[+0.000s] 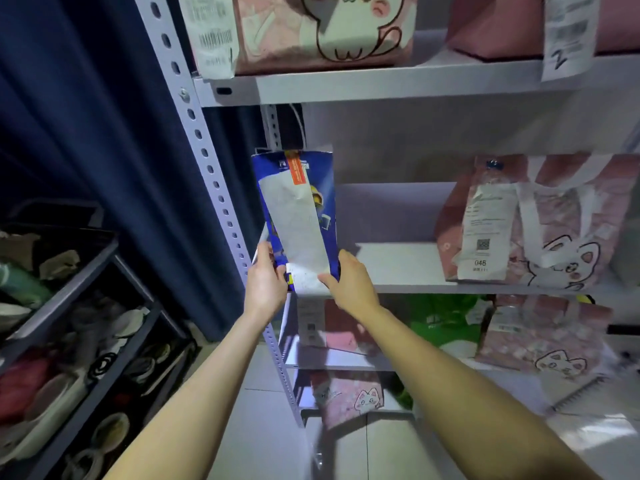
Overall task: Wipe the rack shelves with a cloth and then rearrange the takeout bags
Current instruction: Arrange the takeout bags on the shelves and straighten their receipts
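Observation:
A blue takeout bag [322, 202] with a long white receipt and an orange sticker stands at the left end of the middle white shelf [398, 268]. My left hand [265, 282] grips its lower left edge. My right hand [349, 282] grips its lower right corner, thumb on the receipt. A pink cat-print bag [554, 230] with a receipt marked 046 sits on the same shelf to the right. No cloth is in view.
Pink cat bags [311, 29] sit on the upper shelf [381, 83]. Lower shelves hold more pink bags [540, 334] and a green bag [443, 317]. The perforated grey upright [207, 161] runs at left, before a dark blue curtain. A dark shoe rack [69, 323] stands at far left.

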